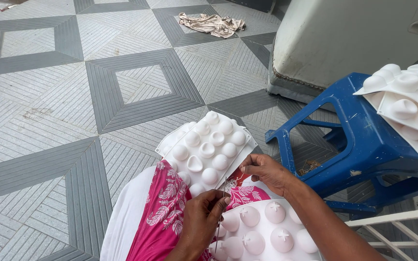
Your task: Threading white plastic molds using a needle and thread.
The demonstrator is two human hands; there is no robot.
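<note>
Best to keep the thin blade [217, 227] low and steady against the white mould tray [267, 234] on the lap. The left hand [200, 220] is closed, pinching it, probably a knife or wire. The right hand [265, 171], fingers curled, grips the tray's far edge. Another mould tray [209, 145] lies beyond on the floor.

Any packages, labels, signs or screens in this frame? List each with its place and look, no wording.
No labels, signs or screens show. The nearest to packaging:
White moulded tray: on the person's lap, far end, rows of round domes.
Second white tray: nearer on the lap, by the left hand and right hand, domes with small crosses.
Stacked white trays: on the blue stool, at right.
</note>
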